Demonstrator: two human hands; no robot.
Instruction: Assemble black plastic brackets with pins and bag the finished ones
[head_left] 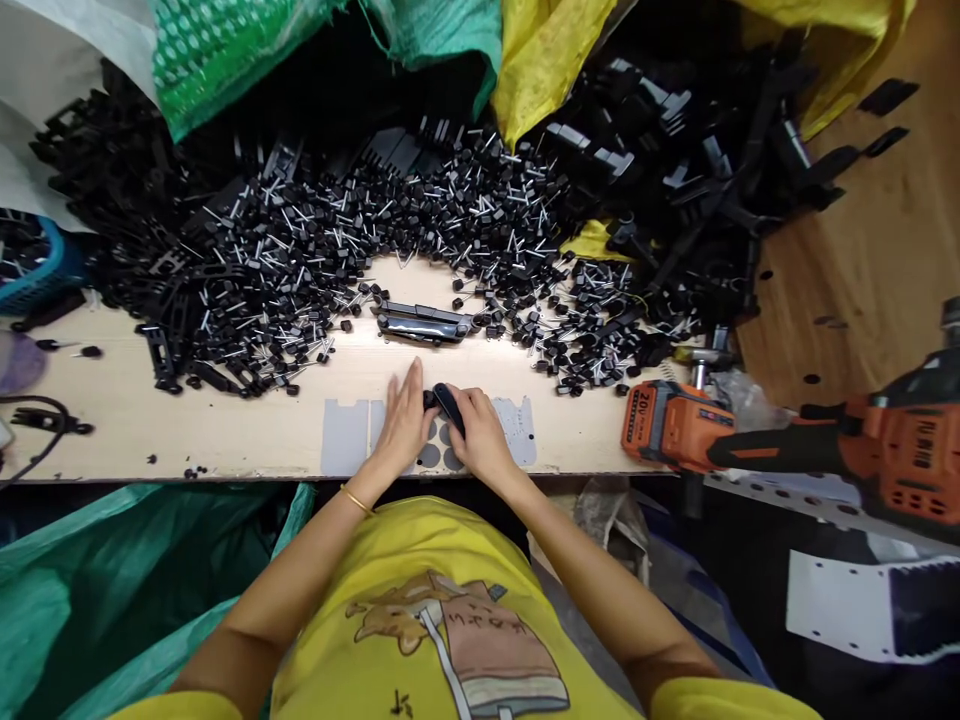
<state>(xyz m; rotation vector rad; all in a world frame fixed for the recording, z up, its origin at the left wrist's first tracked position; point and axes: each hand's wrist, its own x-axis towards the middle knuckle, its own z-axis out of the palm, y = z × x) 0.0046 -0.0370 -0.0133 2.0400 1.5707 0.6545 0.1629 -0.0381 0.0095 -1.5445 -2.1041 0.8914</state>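
Note:
My right hand (481, 435) is closed around a long black plastic part (449, 408), which slants up and left between thumb and fingers. Beside it, my left hand (403, 425) has its fingers pointing forward, and a small black piece (429, 399) sits between its thumb and index finger. The two black pieces are close together; whether they touch I cannot tell. Under the hands lies a grey flat template (345, 437) with dark round spots. Ahead of the hands, glossy black elongated parts (424, 324) lie side by side on the wooden bench (255, 440).
A heap of black-headed metal pins (487, 200) curves around the work spot. Black plastic brackets (165, 270) pile up at left, black parts with grey inserts (675, 150) at right. An orange cordless power tool (675, 425) lies at the right. A blue basket (52, 265) stands far left.

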